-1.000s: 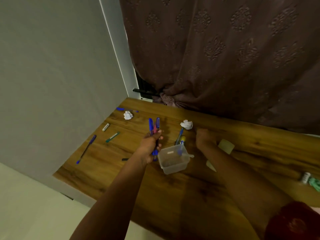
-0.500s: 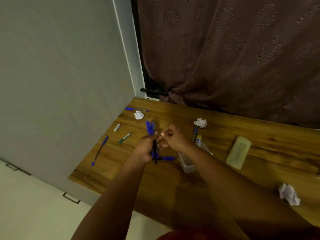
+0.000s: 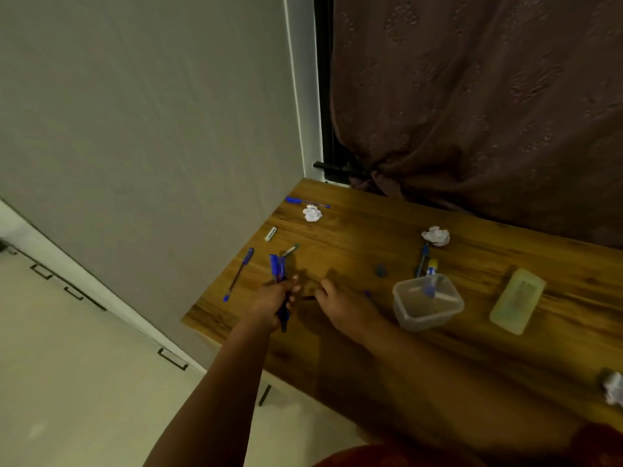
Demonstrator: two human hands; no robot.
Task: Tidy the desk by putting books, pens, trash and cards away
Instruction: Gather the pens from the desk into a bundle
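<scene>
My left hand (image 3: 274, 298) grips a bundle of blue pens (image 3: 278, 267) upright over the desk's near left part. My right hand (image 3: 342, 306) lies knuckles up beside it, fingertips at a small dark piece (image 3: 308, 297) on the wood. A blue tip (image 3: 367, 293) shows behind that hand; what it holds is hidden. A clear plastic tub (image 3: 403, 310) with pens inside stands to the right. Loose on the desk lie a blue pen (image 3: 238, 274), a green pen (image 3: 290, 250) and another blue pen (image 3: 306, 201).
Crumpled paper balls (image 3: 312, 213) (image 3: 436, 235) (image 3: 613, 387) lie on the wooden desk (image 3: 472, 365). The tub's lid (image 3: 517, 299) rests to the right. A white stick (image 3: 270, 233) and a dark round bit (image 3: 381, 270) lie nearby. A wall borders the desk's left edge, a curtain the back.
The view has swung left. My right hand has dropped from the pen bundle to the desk surface. My left hand keeps its hold on the pens.
</scene>
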